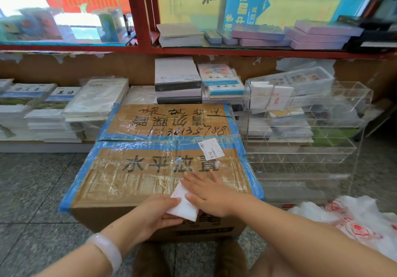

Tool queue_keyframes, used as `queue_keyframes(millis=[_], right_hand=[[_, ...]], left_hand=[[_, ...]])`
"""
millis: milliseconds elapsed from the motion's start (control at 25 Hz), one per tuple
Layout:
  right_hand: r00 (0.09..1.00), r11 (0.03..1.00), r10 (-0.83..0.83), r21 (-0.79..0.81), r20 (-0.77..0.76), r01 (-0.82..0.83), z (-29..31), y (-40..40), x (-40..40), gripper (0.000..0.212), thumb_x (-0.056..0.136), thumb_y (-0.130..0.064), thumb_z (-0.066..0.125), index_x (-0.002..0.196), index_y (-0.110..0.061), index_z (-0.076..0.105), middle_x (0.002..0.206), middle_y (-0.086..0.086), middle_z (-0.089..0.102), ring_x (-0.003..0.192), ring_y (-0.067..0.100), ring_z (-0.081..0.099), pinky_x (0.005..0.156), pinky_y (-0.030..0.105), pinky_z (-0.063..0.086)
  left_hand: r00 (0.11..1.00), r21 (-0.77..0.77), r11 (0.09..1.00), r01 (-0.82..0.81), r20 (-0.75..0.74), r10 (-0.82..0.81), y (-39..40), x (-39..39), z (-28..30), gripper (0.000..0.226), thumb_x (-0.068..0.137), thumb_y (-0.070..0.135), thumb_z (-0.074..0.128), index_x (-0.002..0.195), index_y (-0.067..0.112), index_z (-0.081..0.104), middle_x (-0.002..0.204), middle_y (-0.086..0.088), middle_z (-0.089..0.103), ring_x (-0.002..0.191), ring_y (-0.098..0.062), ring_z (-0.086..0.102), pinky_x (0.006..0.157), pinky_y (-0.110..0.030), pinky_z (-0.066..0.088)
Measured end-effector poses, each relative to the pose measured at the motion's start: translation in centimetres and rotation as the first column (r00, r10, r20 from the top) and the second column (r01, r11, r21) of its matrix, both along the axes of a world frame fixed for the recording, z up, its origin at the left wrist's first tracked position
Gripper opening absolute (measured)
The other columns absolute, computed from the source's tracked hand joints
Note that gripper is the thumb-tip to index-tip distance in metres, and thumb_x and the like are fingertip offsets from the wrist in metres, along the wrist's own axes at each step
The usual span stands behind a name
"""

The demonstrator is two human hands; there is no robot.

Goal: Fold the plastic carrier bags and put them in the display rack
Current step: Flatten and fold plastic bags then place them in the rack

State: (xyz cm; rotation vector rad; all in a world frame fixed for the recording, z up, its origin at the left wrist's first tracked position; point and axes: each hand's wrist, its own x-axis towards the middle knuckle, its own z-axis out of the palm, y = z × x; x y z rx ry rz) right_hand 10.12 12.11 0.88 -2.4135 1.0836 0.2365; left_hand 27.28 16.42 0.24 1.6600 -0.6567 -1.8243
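Head view is showing a folded plastic carrier bag (183, 204), a small white packet, lying near the front edge of a taped cardboard box (163, 169). The left hand (160, 213) is pinching the near end of the bag with curled fingers and thumb. The right hand (209, 193) is lying flat on top, fingers straight, pressing the bag down.

The bag is looking very light, thin and soft. It is probably slippery too, and the folds may be wanting to spring open. Holding it across the folded edges with a firm pinch seems best, so the packet is staying shut.

The near end of the bag is hanging just over the box edge, so it could slide off onto the tiled floor (32, 191).

The clear display rack (305, 126) is standing just beside the box on the right. Two white packets (270, 96) are already sitting in its top row, and many slots below are looking open. More loose bags (352, 221) are lying near the right arm.
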Motion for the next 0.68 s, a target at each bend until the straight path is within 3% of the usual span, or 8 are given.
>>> queue_keyframes(millis=[120,200,280,360,440,560,680], right_hand=[[0.995,0.983,0.002,-0.183,0.098,0.016,2.3,0.9,-0.1,0.069,0.096,-0.049,0.039,0.152,-0.024,0.006,0.160,0.000,0.002,0.145,0.015,0.001,0.117,0.040,-0.001],[0.993,0.929,0.011,-0.369,0.117,0.033,2.3,1.1,0.4,0.076,0.087,-0.038,0.060,0.150,-0.018,0.021,0.153,0.008,0.028,0.139,0.023,0.026,0.114,0.039,0.019],[0.986,0.834,-0.048,-0.537,0.158,0.127,2.0,0.3,0.6,0.074,0.058,-0.031,0.084,0.126,-0.016,0.057,0.115,0.002,0.064,0.104,0.019,0.060,0.089,0.030,0.048],[0.968,0.753,-0.077,-0.622,0.240,0.214,2.5,-1.1,0.1,0.058,0.046,-0.025,0.086,0.101,-0.022,0.067,0.083,-0.008,0.069,0.073,0.014,0.065,0.065,0.022,0.051],[0.942,0.749,-0.081,-0.604,0.327,0.274,3.8,-2.6,-1.4,0.033,0.059,-0.016,0.075,0.091,-0.018,0.067,0.072,-0.002,0.068,0.065,0.021,0.063,0.055,0.024,0.048],[0.849,0.734,-0.272,-0.473,0.453,0.488,5.8,-3.6,-4.6,0.020,0.085,-0.018,0.051,0.098,-0.014,0.065,0.085,0.007,0.067,0.079,0.028,0.060,0.064,0.032,0.044],[0.518,0.721,-0.484,-0.014,0.705,0.692,7.3,-4.9,-7.9,0.019,0.089,-0.018,0.052,0.072,-0.021,0.061,0.065,-0.005,0.054,0.061,0.008,0.048,0.059,0.030,0.036]], left_hand=[[0.987,-0.089,0.984,-0.156,-0.062,0.151,-1.4,-0.7,1.3,0.020,0.094,0.006,0.051,0.110,-0.002,0.058,0.087,-0.016,0.070,0.070,-0.023,0.069,0.051,-0.027,0.056],[0.979,-0.127,0.972,-0.200,-0.054,0.194,-2.8,-1.3,2.6,0.018,0.093,0.007,0.053,0.106,-0.002,0.060,0.083,-0.017,0.071,0.067,-0.025,0.068,0.050,-0.029,0.057],[0.981,-0.173,0.966,-0.194,-0.053,0.188,-4.0,-2.5,4.1,0.017,0.092,0.009,0.053,0.103,-0.002,0.061,0.085,-0.019,0.069,0.070,-0.026,0.066,0.058,-0.032,0.057],[0.975,-0.199,0.958,-0.207,-0.125,0.185,-5.0,-3.8,5.3,0.017,0.094,0.013,0.050,0.094,0.000,0.061,0.084,-0.018,0.065,0.075,-0.027,0.061,0.069,-0.037,0.051],[0.956,-0.168,0.956,-0.240,-0.213,0.203,-6.1,-5.2,6.4,0.023,0.097,0.021,0.045,0.088,0.003,0.057,0.083,-0.017,0.064,0.078,-0.027,0.058,0.073,-0.039,0.046],[0.923,-0.162,0.940,-0.301,-0.299,0.244,-8.2,-7.5,7.1,0.031,0.100,0.030,0.038,0.098,0.003,0.052,0.094,-0.021,0.062,0.086,-0.031,0.059,0.078,-0.041,0.045],[0.973,-0.413,0.882,-0.227,-0.131,0.190,-10.0,-10.1,7.2,0.017,0.098,0.018,0.046,0.114,0.013,0.048,0.106,-0.011,0.058,0.095,-0.026,0.057,0.081,-0.037,0.043]])
